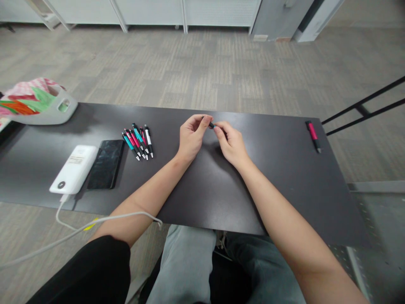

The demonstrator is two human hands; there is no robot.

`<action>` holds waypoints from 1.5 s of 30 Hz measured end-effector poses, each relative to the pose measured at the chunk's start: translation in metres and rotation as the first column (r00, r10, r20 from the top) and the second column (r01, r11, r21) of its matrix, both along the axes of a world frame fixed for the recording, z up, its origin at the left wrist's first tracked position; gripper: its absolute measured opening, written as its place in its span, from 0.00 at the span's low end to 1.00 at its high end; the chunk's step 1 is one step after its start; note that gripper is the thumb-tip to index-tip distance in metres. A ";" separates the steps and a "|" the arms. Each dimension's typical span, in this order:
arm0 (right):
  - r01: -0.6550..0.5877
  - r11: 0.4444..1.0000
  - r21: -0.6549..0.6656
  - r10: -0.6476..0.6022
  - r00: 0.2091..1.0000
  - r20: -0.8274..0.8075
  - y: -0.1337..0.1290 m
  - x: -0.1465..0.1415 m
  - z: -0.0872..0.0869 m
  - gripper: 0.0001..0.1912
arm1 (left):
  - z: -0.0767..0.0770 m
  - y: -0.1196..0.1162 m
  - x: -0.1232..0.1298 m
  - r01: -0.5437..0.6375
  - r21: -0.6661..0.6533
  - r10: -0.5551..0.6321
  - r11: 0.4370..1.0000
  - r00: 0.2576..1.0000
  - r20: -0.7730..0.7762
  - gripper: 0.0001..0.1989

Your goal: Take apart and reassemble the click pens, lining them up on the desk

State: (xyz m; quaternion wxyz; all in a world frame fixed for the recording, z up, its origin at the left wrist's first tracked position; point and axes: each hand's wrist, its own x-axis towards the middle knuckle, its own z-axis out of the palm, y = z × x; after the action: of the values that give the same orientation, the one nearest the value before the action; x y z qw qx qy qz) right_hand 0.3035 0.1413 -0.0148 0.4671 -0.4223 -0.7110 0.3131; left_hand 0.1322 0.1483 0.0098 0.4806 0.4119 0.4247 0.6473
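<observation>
Over the far half of the dark table, my left hand (193, 133) and my right hand (231, 141) meet at a small pen (211, 125). Only a short black stretch with a bit of teal shows between the fingers; the rest is hidden. My left thumb and fingers pinch its black end, and the right fingertips close on the teal side. To the left lies a loose group of several pens (138, 141) in teal, pink and white with black grips. A single pink and black pen (313, 136) lies apart near the table's right edge.
A black phone (106, 164) and a white power bank (74, 169) lie on the left of the table (202, 190). A white cable (110, 218) runs from the power bank across my left forearm. A white basket (60, 110) with colourful contents stands far left.
</observation>
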 end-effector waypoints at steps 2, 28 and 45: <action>0.010 1.000 0.010 -0.010 1.000 -0.003 0.001 0.001 -0.001 0.31 | -0.001 0.000 0.000 -0.004 0.013 0.004 1.000 1.000 -0.001 0.21; 0.080 0.996 0.046 -0.083 0.995 0.054 0.003 0.011 0.003 0.27 | -0.004 0.012 -0.010 -0.163 0.046 0.163 0.986 0.987 0.007 0.25; 0.284 0.959 -0.017 -0.284 0.953 -0.107 0.027 0.027 -0.015 0.37 | -0.029 0.017 -0.033 0.091 0.143 0.030 0.985 0.734 -0.678 0.13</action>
State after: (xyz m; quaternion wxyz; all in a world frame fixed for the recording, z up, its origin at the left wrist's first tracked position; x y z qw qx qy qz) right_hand 0.3302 0.1679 -0.0293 0.5449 -0.5029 -0.6161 0.2657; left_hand 0.0996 0.1656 -0.0196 0.2672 0.6650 0.5079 0.4780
